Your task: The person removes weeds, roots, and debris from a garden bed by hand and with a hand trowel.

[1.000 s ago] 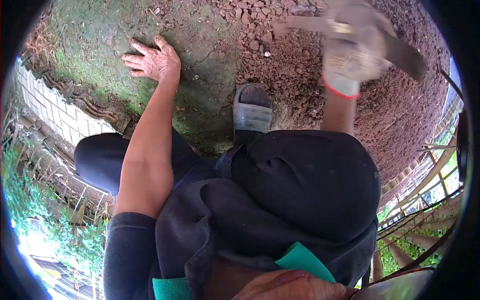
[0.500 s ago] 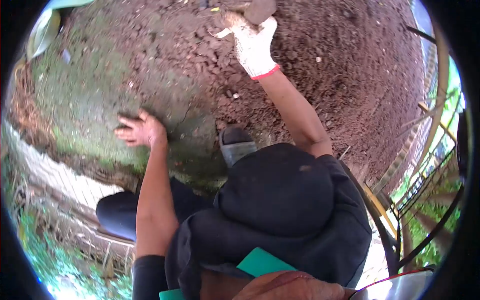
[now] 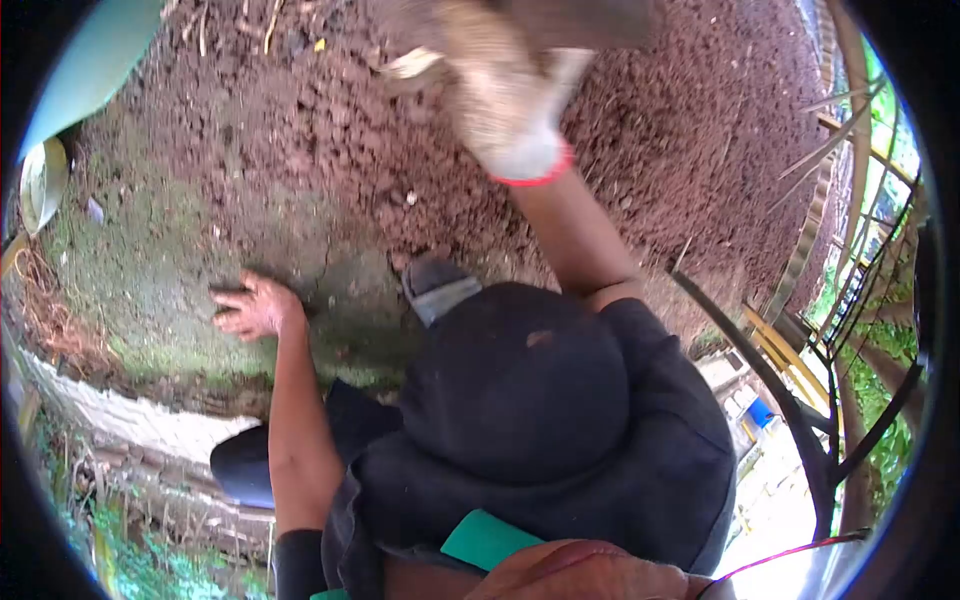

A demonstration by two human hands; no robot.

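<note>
Bare and with its fingers spread, my left hand [image 3: 258, 306] rests on the mossy, compacted ground [image 3: 160, 270]. My right hand [image 3: 510, 100] wears a white knitted glove with a red cuff and is smeared by motion. Its fingers are wrapped round a dark, blurred tool [image 3: 585, 22] at the top of the view, above loose reddish-brown soil [image 3: 350, 130]. The tool's exact shape cannot be made out. A pale strip [image 3: 412, 64] shows just left of the glove.
A sandalled foot [image 3: 440, 287] is on the soil between the arms. Dark bent branches [image 3: 800, 430] and a yellow bar [image 3: 785, 350] stand at the right. Large pale leaves [image 3: 45, 185] hang at the upper left. A whitish ledge [image 3: 150, 420] runs along the lower left.
The view has shifted, with the ground and my left hand now lower in it. My gloved right hand and the tool look larger and more blurred. My left hand keeps its place on the ground.
</note>
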